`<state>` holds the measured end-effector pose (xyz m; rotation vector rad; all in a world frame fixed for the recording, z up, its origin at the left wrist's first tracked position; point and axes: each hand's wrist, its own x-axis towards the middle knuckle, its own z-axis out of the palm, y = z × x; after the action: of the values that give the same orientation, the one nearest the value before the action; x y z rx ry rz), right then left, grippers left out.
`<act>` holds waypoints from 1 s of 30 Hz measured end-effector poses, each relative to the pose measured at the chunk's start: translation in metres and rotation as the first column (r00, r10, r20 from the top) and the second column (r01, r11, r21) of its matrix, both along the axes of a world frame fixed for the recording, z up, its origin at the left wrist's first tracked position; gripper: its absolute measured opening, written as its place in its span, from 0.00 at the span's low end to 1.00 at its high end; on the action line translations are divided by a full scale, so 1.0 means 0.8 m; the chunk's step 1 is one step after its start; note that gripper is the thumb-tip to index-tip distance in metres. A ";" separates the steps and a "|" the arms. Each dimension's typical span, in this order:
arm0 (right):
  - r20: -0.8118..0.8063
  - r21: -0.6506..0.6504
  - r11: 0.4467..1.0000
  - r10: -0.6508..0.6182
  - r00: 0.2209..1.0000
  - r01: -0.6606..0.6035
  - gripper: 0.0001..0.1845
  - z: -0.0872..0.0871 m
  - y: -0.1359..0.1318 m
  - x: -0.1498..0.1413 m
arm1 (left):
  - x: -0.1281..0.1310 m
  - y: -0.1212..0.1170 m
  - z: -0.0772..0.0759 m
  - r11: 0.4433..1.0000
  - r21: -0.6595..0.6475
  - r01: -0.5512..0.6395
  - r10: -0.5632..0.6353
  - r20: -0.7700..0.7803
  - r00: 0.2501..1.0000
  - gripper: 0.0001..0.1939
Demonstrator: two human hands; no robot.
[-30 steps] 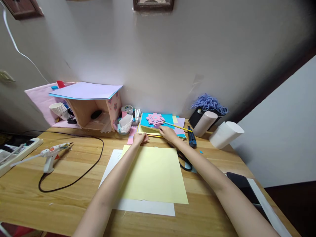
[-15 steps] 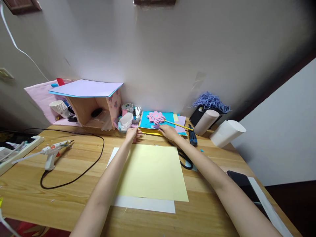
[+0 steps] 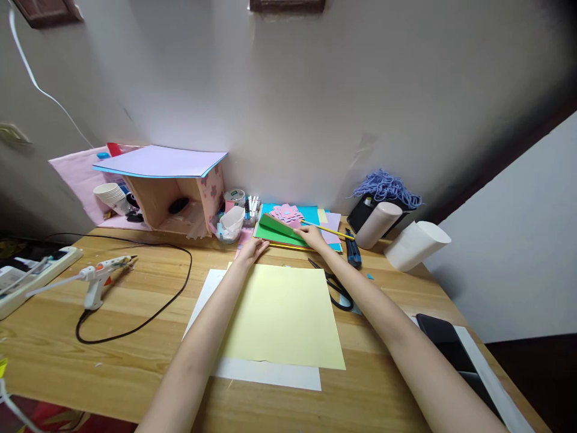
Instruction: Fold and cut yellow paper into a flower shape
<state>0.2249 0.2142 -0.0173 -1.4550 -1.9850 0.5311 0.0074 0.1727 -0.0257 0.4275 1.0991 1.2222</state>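
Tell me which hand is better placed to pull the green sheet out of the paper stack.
The right hand: its fingers are on the lifted green sheet. The left hand lies flat at the stack's near left corner, placed to steady it.

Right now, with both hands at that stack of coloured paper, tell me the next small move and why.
Probably draw the green sheet toward you. The right hand lifts the upper sheets, exposing it, while the left hand rests at the front edge of the stack. The pink cutouts on top could slide, so go slowly.
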 end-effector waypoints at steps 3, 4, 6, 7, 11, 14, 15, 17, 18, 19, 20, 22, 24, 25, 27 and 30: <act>-0.025 -0.009 1.000 0.003 1.000 -0.004 0.20 -0.004 -0.001 -0.001 | 0.003 0.002 -0.006 1.000 0.019 -0.019 0.019 -0.002 1.000 0.16; -0.031 -0.011 1.000 0.007 0.999 -0.007 0.19 -0.005 -0.001 -0.002 | 0.005 0.002 -0.007 0.999 0.025 -0.027 0.028 -0.005 1.000 0.17; -0.036 -0.012 1.000 0.014 0.999 -0.015 0.16 -0.006 -0.002 -0.003 | 0.008 0.003 -0.011 0.998 0.037 -0.049 0.049 -0.018 0.999 0.17; -0.036 -0.011 1.000 0.018 0.999 -0.018 0.15 -0.007 -0.002 -0.003 | 0.010 0.003 -0.013 0.997 0.043 -0.058 0.059 -0.025 0.998 0.17; -0.018 0.002 1.000 0.023 1.000 -0.023 0.13 -0.007 -0.003 -0.006 | 0.015 0.002 -0.017 0.994 0.074 -0.086 0.090 -0.052 0.995 0.17; 0.011 0.018 0.999 0.031 0.999 -0.031 0.14 -0.006 -0.005 -0.008 | 0.018 0.002 -0.017 0.986 0.114 -0.118 0.126 -0.065 0.990 0.07; 0.023 0.025 0.999 0.037 0.999 -0.037 0.14 -0.006 -0.006 -0.008 | 0.019 0.002 -0.017 0.983 0.129 -0.131 0.140 -0.068 0.988 0.03; 0.051 0.042 0.998 0.049 0.997 -0.052 0.13 -0.005 -0.008 -0.008 | 0.020 0.003 -0.015 0.976 0.155 -0.151 0.163 -0.073 0.984 0.03; 0.066 0.050 0.997 0.055 0.996 -0.058 0.13 -0.005 -0.008 -0.008 | 0.021 0.003 -0.015 0.973 0.165 -0.158 0.172 -0.076 0.982 0.03; 0.080 0.057 0.996 0.058 0.995 -0.063 0.13 -0.004 -0.009 -0.008 | 0.022 0.003 -0.014 0.971 0.174 -0.164 0.180 -0.078 0.981 0.04; 0.095 0.064 0.996 0.061 0.994 -0.067 0.13 -0.004 -0.009 -0.008 | 0.022 0.003 -0.014 0.969 0.181 -0.168 0.185 -0.082 0.979 0.03; 0.126 0.073 0.995 0.062 0.990 -0.072 0.13 -0.005 -0.009 -0.008 | 0.023 0.003 -0.012 0.967 0.189 -0.171 0.191 -0.092 0.977 0.03; 0.158 0.082 0.994 0.065 0.985 -0.078 0.13 -0.005 -0.009 -0.009 | 0.023 0.002 -0.011 0.967 0.189 -0.170 0.192 -0.109 0.975 0.03; 0.176 0.087 0.993 0.065 0.982 -0.081 0.14 -0.005 -0.009 -0.010 | 0.024 0.002 -0.011 0.968 0.187 -0.168 0.192 -0.120 0.974 0.03; 0.211 0.102 0.991 0.064 0.975 -0.087 0.14 -0.004 -0.011 -0.012 | 0.024 0.001 -0.010 0.970 0.178 -0.164 0.191 -0.150 0.970 0.05; 0.265 0.132 0.986 0.061 0.962 -0.099 0.15 -0.002 -0.018 -0.015 | 0.025 0.002 -0.009 0.974 0.154 -0.168 0.200 -0.219 0.955 0.05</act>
<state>0.2126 0.1996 -0.0190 -1.4186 -2.2437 0.2311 0.0272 0.1742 -0.0330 0.5930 1.2839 1.4431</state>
